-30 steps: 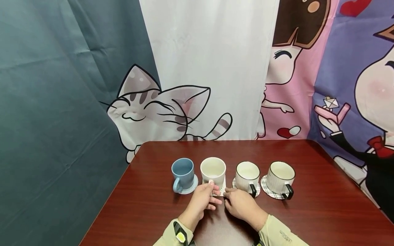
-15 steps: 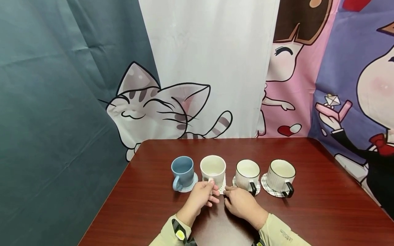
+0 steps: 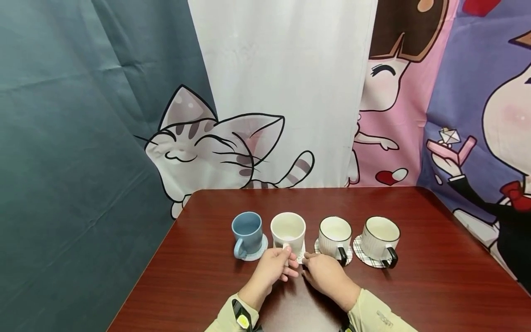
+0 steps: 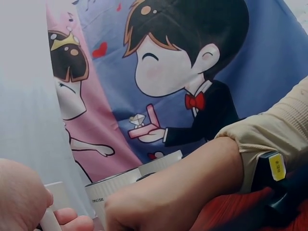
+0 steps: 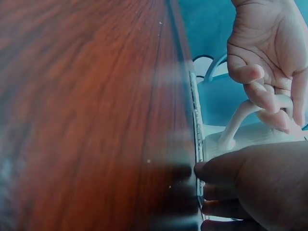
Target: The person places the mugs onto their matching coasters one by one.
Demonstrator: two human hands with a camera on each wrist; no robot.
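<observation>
A plain white mug [image 3: 288, 240] stands on a white coaster [image 3: 301, 259] near the middle of the table. My left hand [image 3: 271, 268] pinches its handle [image 5: 236, 122] with thumb and fingers. Beside it, my right hand [image 3: 327, 275] has curled fingers at the coaster's near right corner. In the right wrist view, the fingertips of this hand grip the coaster edge. The left wrist view catches only part of my left hand [image 4: 21, 199] at the handle. Most of the coaster is hidden under the mug.
Left of the white mug, a blue mug [image 3: 247, 236] stands on a round light-blue coaster [image 3: 263, 246]. To the right are two ribbed, black-rimmed mugs [image 3: 334, 237] on round checked coasters [image 3: 360, 254], their black handles facing me. A cartoon curtain [image 3: 286, 69] hangs behind the red-brown table [image 3: 199, 286].
The camera view shifts slightly. Both hands and the mugs keep nearly the same places, with only a tiny movement of the left fingers.
</observation>
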